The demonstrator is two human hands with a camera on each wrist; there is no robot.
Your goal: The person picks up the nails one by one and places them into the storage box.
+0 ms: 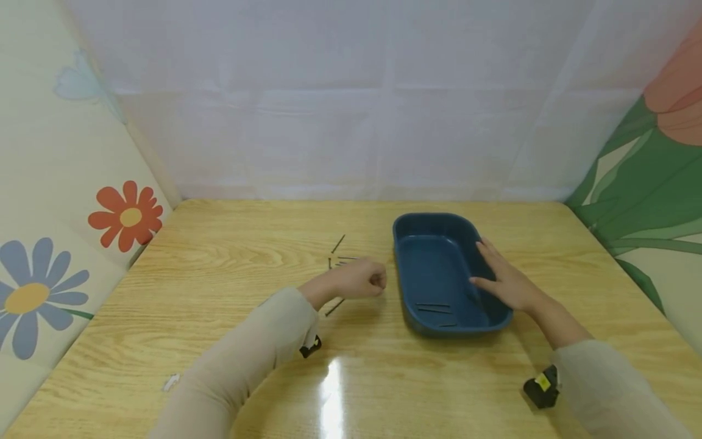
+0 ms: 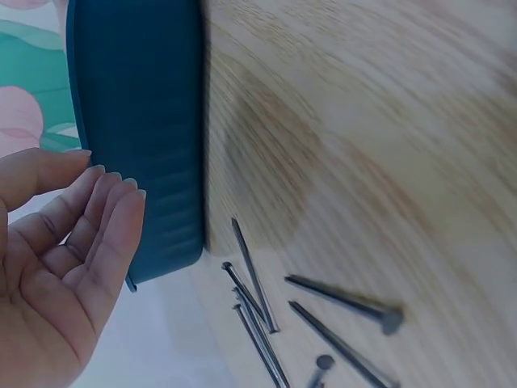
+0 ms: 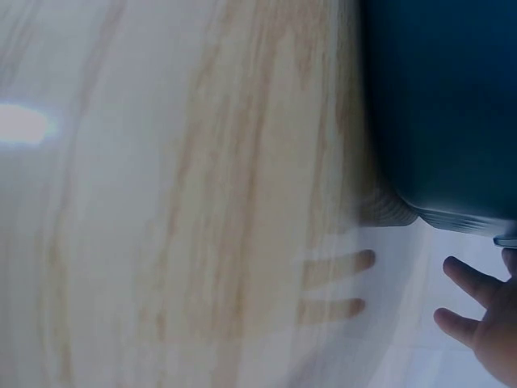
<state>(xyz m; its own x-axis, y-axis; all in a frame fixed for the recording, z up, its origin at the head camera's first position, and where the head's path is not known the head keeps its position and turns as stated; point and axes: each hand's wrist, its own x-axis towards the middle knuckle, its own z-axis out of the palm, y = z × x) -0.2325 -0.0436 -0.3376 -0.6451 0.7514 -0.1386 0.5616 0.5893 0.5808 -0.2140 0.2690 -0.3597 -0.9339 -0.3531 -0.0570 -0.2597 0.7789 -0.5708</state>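
Note:
A deep blue plastic tray (image 1: 433, 262) stands on the table, with several nails (image 1: 434, 310) lying at its near end. My left hand (image 1: 356, 279) hovers left of the tray, above more loose nails (image 1: 338, 244). In the left wrist view, its fingers curl toward the thumb, the tips close together, and nothing shows between them. Beneath it the dark metal nails (image 2: 346, 343) lie scattered, heads pointing different ways. My right hand (image 1: 507, 283) rests at the tray's right rim with the fingers spread and fairly straight, the thumb reaching over the inside.
The wooden table (image 1: 247, 262) has a white wall cloth (image 1: 307, 140) along its back edge. Flower-patterned panels (image 1: 33, 183) flank both sides. A small white mark (image 1: 171, 382) shows at the front left. Black wrist devices (image 1: 542, 388) hang by the sleeves.

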